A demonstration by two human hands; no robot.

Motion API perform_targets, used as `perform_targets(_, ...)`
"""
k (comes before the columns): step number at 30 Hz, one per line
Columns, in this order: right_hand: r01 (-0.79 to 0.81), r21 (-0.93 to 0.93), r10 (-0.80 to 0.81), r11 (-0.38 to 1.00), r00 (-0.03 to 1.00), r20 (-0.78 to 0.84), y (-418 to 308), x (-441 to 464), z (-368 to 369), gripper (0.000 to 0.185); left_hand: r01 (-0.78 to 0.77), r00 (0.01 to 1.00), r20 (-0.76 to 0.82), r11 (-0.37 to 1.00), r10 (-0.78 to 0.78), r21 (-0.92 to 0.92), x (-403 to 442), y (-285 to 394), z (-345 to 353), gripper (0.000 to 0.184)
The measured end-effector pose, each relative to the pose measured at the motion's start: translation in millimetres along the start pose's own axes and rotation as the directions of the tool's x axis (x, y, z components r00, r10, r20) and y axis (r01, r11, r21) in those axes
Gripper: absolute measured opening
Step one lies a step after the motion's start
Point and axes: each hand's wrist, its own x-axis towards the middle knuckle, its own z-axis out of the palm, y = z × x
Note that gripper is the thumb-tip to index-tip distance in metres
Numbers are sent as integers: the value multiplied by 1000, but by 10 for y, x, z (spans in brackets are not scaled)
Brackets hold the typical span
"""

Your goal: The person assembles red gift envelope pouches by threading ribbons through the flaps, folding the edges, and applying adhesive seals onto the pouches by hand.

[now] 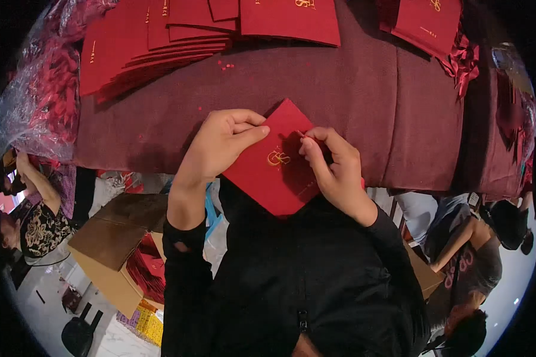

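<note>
Card (274, 184): prob. light, stiffish, creasable; best held by edges, off gold print (277, 157). Over near edge of surface (369, 113). Pinched at upper-left edge in L hand (223, 140); in closed fingertips of R hand (338, 163), tiny red bit (300, 134), ID unclear.

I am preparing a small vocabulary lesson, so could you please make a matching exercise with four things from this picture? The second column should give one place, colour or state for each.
Column A
1. Held card
2. Left hand
3. Cardboard box
4. Plastic bag

Column B
a. Brown and open, below the tablecloth's near edge
b. Clear, at the far left of the tablecloth
c. Red, with a gold emblem
d. Pinching an upper-left edge

Pairs: 1-c, 2-d, 3-a, 4-b
</note>
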Motion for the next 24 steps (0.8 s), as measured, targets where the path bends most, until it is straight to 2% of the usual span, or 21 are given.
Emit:
perform_targets(2,117,-118,-115,986,993,25,-75,46,2,9,-8,996,86,985,23,-170,1,10,-4,19)
perform_targets(3,115,-117,-113,986,993,20,-90,72,25,9,-7,996,89,986,22,-166,11,-12,2,19)
perform_targets(5,312,-267,-311,912,949,49,-102,141,80,10,-95,992,65,979,108,-182,33,-74,23,19)
perform_targets(6,337,-293,-338,895,940,49,-80,172,119,11,-96,992,67,979,109,-179,30,-66,21,19)
perform_targets(8,338,-323,-338,884,939,58,-77,187,151,12,-54,994,81,985,68,-166,19,-48,4,19)
perform_targets(11,317,-357,-308,878,948,85,-100,199,154,13,-74,992,88,973,95,-217,28,-72,14,20)
perform_targets(13,294,-367,-278,883,956,97,-105,212,149,13,-74,993,81,981,90,-180,20,-45,13,20)
perform_targets(22,247,-323,-213,914,967,136,-178,268,105,10,-116,990,61,981,127,-158,23,-115,10,23)
perform_targets(24,152,-307,-108,939,982,156,-215,286,95,10,-123,991,37,983,129,-136,3,-112,31,25)
